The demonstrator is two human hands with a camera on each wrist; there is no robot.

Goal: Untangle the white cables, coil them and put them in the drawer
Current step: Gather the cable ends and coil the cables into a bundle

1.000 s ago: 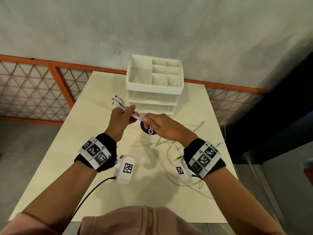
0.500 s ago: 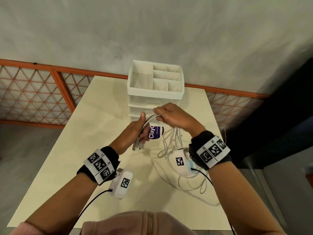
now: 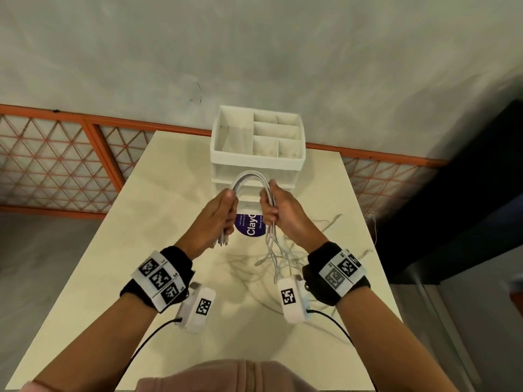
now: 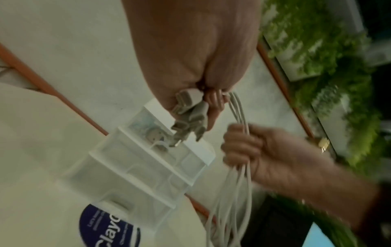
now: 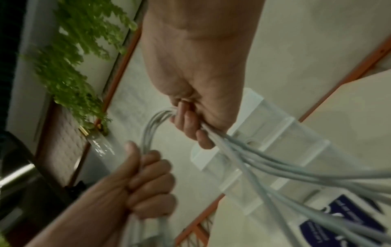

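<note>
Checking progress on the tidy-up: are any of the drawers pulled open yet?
No: in the head view the drawers sit flush under the organizer's open top tray.

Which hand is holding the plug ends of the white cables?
The left hand. The plugs of the white cables stick out below its fist, while from the right hand only loose cable trails down to the table.

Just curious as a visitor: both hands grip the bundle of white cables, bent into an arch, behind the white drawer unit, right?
Not quite. The left hand and right hand do grip the arched white cables, but in front of the drawer unit, on the person's side, as the head view shows.
</note>
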